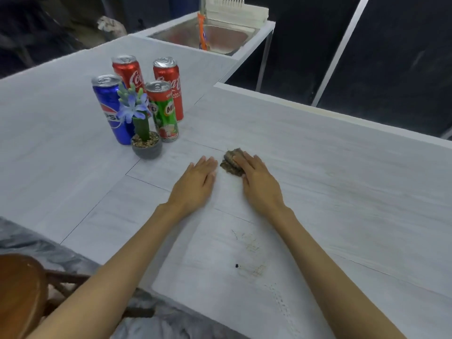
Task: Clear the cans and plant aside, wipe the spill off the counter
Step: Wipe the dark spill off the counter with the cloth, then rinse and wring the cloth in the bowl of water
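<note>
Two flat hands: left hand (pixel 198 182) rests on the pale grey counter (pixel 342 167); right hand (pixel 256 182) presses a dirty brown rag (pixel 231 163), which could re-smear the faint brown streaks (pixel 252 243).

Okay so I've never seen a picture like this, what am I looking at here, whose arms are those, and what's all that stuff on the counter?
There is no machine here. The single picture comes from a camera worn on a person's head, looking down at their own bare arms. The left hand lies flat on the pale counter. The right hand presses straight fingers on a crumpled brownish cloth; neither hand grips anything. Nearer the person, faint brown spill marks show on the counter. To the left stand a blue Pepsi can, two red Coca-Cola cans, a green Milo can and a small potted plant with purple flowers. A metal sink sits at the back.
</note>
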The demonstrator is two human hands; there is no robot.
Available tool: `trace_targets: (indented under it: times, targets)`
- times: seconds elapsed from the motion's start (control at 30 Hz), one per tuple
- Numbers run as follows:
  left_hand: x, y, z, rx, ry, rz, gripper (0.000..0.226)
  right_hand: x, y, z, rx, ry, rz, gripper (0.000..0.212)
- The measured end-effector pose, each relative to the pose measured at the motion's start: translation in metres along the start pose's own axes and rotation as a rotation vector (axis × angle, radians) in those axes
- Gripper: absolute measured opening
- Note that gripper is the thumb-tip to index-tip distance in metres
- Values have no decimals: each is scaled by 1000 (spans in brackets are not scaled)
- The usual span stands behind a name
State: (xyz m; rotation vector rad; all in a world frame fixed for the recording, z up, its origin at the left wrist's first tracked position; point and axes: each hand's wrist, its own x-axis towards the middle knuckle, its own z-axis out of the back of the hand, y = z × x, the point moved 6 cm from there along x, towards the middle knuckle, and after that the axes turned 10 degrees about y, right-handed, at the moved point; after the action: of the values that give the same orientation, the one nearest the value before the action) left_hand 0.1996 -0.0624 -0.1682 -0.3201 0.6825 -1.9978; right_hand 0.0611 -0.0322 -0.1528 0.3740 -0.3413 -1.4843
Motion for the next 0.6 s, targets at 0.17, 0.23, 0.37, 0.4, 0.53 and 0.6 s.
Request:
trace_targets:
  times: [0.17,0.23,0.37,0.4,0.53,0.6]
  targets:
    - [-49,9,23,-459,-106,140,42,-12,51,-17,191,-12,182,57]
    - [-76,24,36,-631,-177,224,40,-14,75,-20,341,18,230,54]
    - [-136,61,62,-1020,-365,327,33,-17,149,-31,547,175,319,50]
    - [-151,69,68,-1103,-409,330,31,-19,171,-36,582,226,336,49]
    - [-217,110,98,-1259,-623,381,31,-22,250,-74,762,446,335,47]
    - [-251,134,111,-1235,-706,436,36,-23,282,-107,962,601,263,45]
